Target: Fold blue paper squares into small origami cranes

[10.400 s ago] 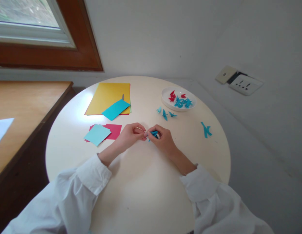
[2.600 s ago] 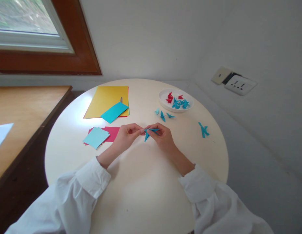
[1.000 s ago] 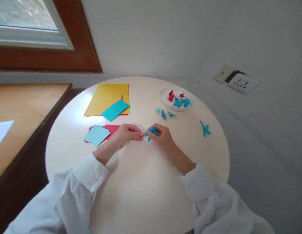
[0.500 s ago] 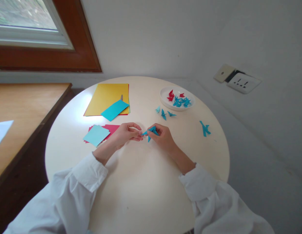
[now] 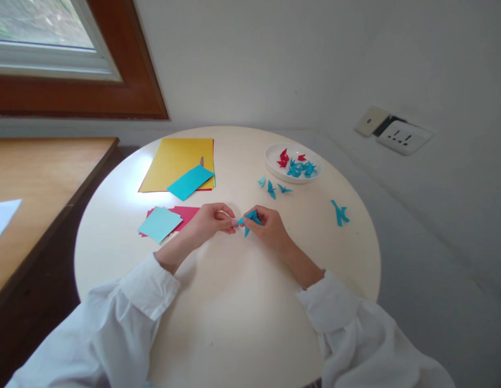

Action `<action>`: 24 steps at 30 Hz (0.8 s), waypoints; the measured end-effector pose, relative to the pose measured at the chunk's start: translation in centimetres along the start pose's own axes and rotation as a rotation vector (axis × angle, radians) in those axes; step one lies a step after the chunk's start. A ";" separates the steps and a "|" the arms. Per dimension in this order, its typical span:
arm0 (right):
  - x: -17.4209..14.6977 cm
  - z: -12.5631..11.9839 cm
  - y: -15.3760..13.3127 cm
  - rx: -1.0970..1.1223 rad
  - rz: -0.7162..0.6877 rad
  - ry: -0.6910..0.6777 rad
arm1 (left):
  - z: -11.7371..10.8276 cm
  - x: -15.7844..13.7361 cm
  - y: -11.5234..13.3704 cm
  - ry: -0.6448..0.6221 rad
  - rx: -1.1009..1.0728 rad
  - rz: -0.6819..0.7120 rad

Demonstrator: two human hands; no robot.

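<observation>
Between my two hands is a blue origami crane [image 5: 252,217]. My right hand [image 5: 270,226] pinches its body between thumb and fingers, hiding part of it. With thumb and forefinger, my left hand [image 5: 213,220] grips the pointed tip on the crane's left side. One more blue point hangs down under the right fingers. Just beyond my right hand, two blue cranes [image 5: 271,189] and a pale aqua one [image 5: 262,182] rest on the table. Left of my left hand, pale aqua square sheets [image 5: 160,224] lie on crimson paper [image 5: 186,216].
A round white table [image 5: 234,323] stands against the wall. At its back right is a white plate [image 5: 270,168] holding red and blue cranes. Blue paper scraps [image 5: 340,213] lie at the right. Yellow sheets [image 5: 173,156] and a blue rectangle [image 5: 191,182] lie back left.
My left fingertips have closed further over the crane's left tip, so less of it shows. The right hand and the other things have stayed in place.
</observation>
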State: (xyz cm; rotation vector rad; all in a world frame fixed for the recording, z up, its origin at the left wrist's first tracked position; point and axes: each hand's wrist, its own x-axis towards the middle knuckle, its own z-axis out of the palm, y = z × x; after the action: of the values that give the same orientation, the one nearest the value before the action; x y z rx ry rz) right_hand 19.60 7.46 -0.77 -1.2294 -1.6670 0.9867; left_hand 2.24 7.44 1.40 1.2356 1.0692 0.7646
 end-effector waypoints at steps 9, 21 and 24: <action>0.0 0.0 0.1 0.011 0.009 -0.011 | -0.1 0.0 0.0 -0.017 0.069 0.033; -0.1 -0.1 0.1 0.102 0.011 0.026 | -0.2 0.0 0.0 0.011 0.112 0.006; -0.1 -0.2 0.1 0.106 0.001 0.035 | -0.3 0.0 -0.1 -0.022 0.156 -0.049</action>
State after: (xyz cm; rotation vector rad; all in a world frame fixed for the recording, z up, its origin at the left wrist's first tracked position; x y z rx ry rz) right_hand 19.84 7.41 -0.80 -1.1716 -1.5669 1.0352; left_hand 2.00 7.52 1.31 1.3416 1.1546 0.6377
